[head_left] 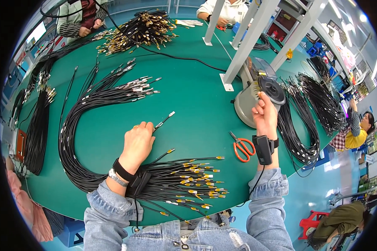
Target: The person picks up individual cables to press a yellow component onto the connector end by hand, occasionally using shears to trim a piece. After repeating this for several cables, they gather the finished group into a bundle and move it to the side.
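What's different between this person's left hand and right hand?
The left hand holds a black cable; the right hand is near the grey machine's black disc, its grip unclear. The left hand shows its back, the right hand its curled fingers. A silver wristwatch shows on the left wrist, none on the right. Both wrists wear black strapped devices.

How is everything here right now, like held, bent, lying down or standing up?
Left hand: closed on a black cable
Black cable: held, one end sticking out
Right hand: half-curled by the grey machine; grip unclear
Grey machine: standing; on or off, cannot tell
Red-handled snips: lying, unheld
Long cable bundle: bent in a U
Back cable pile: heaped
White glove: lying, unworn
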